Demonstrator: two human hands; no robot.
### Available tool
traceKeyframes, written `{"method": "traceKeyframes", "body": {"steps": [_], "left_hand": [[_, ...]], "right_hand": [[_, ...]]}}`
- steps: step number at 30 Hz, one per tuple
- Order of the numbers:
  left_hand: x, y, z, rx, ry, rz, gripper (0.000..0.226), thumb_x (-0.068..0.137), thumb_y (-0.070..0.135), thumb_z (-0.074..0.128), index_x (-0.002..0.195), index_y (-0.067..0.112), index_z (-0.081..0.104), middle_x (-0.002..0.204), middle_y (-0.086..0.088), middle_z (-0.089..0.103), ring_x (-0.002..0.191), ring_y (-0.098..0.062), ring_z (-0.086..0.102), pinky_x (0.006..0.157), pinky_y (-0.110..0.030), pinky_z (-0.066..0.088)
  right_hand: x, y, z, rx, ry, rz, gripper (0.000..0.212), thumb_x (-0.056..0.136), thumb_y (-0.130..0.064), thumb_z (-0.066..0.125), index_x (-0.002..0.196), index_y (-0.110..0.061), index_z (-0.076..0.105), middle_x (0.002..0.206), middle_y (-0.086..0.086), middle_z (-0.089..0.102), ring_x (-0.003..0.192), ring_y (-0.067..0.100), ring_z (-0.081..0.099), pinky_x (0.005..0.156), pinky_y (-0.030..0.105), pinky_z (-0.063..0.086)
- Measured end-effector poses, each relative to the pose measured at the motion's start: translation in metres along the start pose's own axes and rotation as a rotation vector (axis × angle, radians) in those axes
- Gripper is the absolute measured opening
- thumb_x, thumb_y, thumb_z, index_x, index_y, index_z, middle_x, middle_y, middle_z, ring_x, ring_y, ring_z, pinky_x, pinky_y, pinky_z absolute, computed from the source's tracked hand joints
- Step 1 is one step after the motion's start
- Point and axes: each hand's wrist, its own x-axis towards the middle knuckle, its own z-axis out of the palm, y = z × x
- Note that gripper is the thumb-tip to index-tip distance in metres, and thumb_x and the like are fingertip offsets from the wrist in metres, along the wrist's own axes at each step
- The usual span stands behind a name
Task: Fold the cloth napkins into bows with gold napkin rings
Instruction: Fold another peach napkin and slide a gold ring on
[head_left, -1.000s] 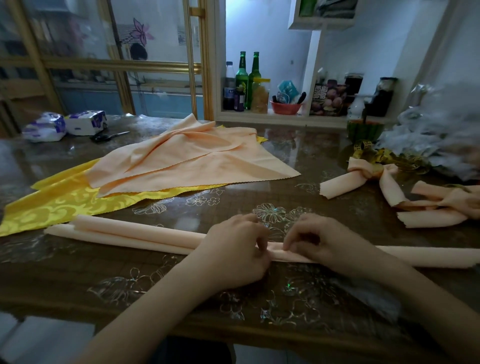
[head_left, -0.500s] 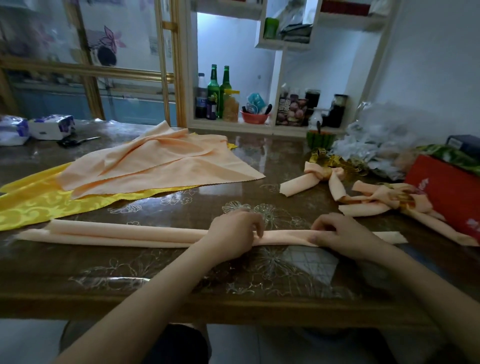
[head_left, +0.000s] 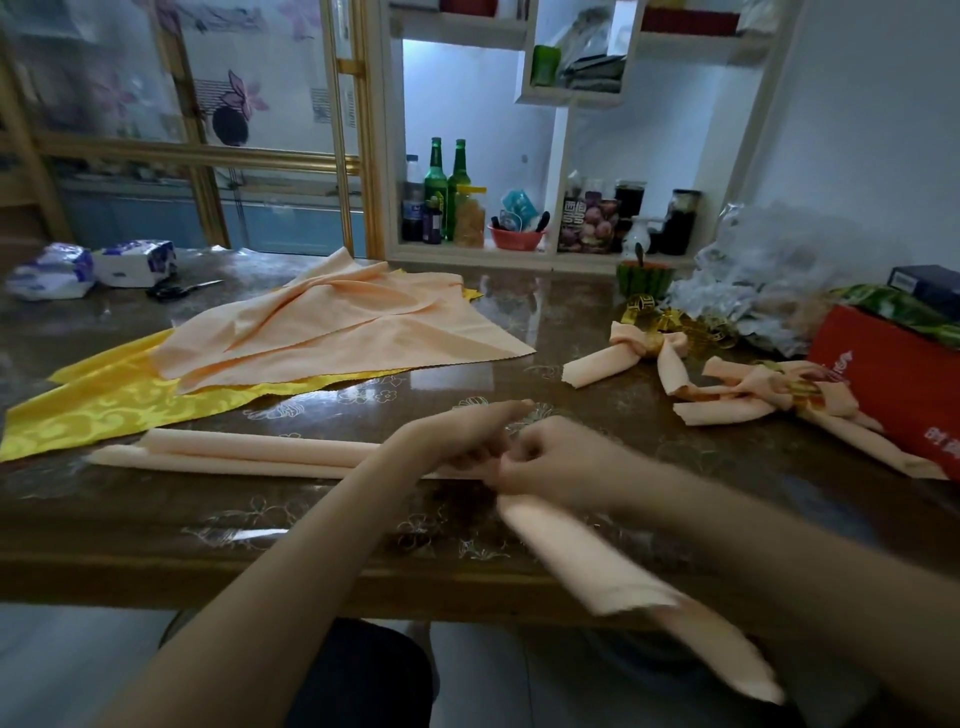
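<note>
Two bows (head_left: 647, 347), one rolled napkin (head_left: 249, 453); left grip (head_left: 457, 435) wide, right grip (head_left: 558, 462) tight around it.

A single wide-angle view from the person's head, looking forward and down across the desk (head_left: 130, 519). The desk's near edge sits close below the camera; white shelves (head_left: 560, 171) stand beyond its far edge.

Glossy brown table (head_left: 571, 312): rolled peach napkin (head_left: 249, 456), loose cloths (head_left: 322, 332), finished bows (head_left: 644, 347), red box (head_left: 893, 384).
</note>
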Motion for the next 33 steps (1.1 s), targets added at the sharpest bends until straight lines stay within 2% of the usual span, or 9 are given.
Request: {"method": "traceKeyframes", "body": {"steps": [4,8,11,14,17,22,25,30,33], "left_hand": [[-0.005,-0.009,-0.005,0.086,0.040,0.080,0.027,0.088,0.027,0.058,0.093,0.001,0.066,0.090,-0.012,0.062,0.081,-0.025,0.058,0.074,-0.038,0.049],[-0.009,-0.020,-0.006,0.055,0.026,0.127,0.029,0.087,0.000,0.046,0.101,0.007,0.070,0.098,-0.010,0.066,0.088,-0.019,0.060,0.076,-0.030,0.052],[-0.005,-0.022,-0.006,0.031,0.066,0.123,0.027,0.088,0.002,0.050,0.105,0.009,0.070,0.102,-0.010,0.066,0.090,-0.018,0.058,0.078,-0.027,0.051],[-0.006,-0.025,-0.009,-0.043,0.059,0.097,0.023,0.086,0.001,0.050,0.089,0.011,0.070,0.084,-0.009,0.058,0.067,-0.016,0.050,0.054,-0.021,0.042],[-0.007,-0.033,-0.014,-0.127,0.096,0.141,0.025,0.083,-0.002,0.055,0.086,0.015,0.072,0.091,-0.011,0.061,0.079,-0.020,0.054,0.069,-0.025,0.044],[-0.019,-0.058,-0.042,0.403,0.306,0.236,0.022,0.087,0.011,0.062,0.108,0.014,0.068,0.094,0.008,0.059,0.087,-0.006,0.057,0.073,-0.011,0.040],[-0.027,-0.071,-0.061,0.460,0.306,0.077,0.024,0.091,0.026,0.060,0.110,0.014,0.068,0.095,0.005,0.063,0.084,-0.009,0.053,0.070,-0.017,0.039],[-0.026,-0.075,-0.091,0.559,0.222,-0.091,0.028,0.084,0.036,0.067,0.104,0.017,0.070,0.095,0.000,0.065,0.087,-0.015,0.055,0.079,-0.028,0.043],[-0.016,-0.069,-0.092,0.721,0.196,-0.177,0.031,0.083,0.038,0.067,0.104,0.015,0.068,0.094,-0.002,0.060,0.083,-0.017,0.053,0.066,-0.026,0.043]], "right_hand": [[0.008,-0.011,0.051,-0.103,0.070,-0.258,0.022,0.096,-0.026,0.051,0.096,-0.010,0.066,0.087,0.005,0.065,0.076,0.010,0.057,0.064,0.014,0.044],[0.013,0.015,0.032,0.074,0.151,-0.305,0.011,0.090,-0.023,0.060,0.084,-0.029,0.067,0.085,-0.012,0.063,0.079,-0.002,0.056,0.073,0.013,0.043],[0.019,0.031,0.025,0.082,0.359,-0.297,0.008,0.087,-0.023,0.063,0.088,-0.019,0.070,0.095,-0.004,0.060,0.084,0.004,0.054,0.071,0.014,0.039],[0.024,0.034,0.030,0.060,0.375,-0.334,0.004,0.086,-0.020,0.066,0.090,-0.020,0.064,0.098,-0.006,0.054,0.080,0.000,0.048,0.068,0.010,0.037],[0.032,0.036,0.028,-0.014,0.377,-0.337,0.010,0.082,-0.017,0.069,0.091,-0.019,0.064,0.095,-0.008,0.052,0.080,-0.002,0.045,0.068,0.012,0.034],[0.042,0.030,0.030,-0.149,0.205,-0.343,0.019,0.083,-0.019,0.069,0.102,-0.019,0.070,0.101,-0.004,0.050,0.095,0.008,0.047,0.076,0.017,0.036],[0.048,0.027,0.027,-0.172,0.156,-0.342,0.026,0.084,-0.022,0.068,0.110,-0.021,0.067,0.103,-0.003,0.049,0.091,0.006,0.047,0.072,0.010,0.035],[0.059,0.021,0.030,-0.185,0.163,-0.309,0.025,0.087,-0.023,0.065,0.112,-0.024,0.066,0.107,-0.003,0.046,0.101,0.013,0.051,0.092,0.027,0.042],[0.068,0.019,0.029,-0.206,0.137,-0.295,0.024,0.089,-0.023,0.063,0.112,-0.025,0.063,0.112,-0.003,0.045,0.107,0.016,0.050,0.097,0.031,0.041]]}}
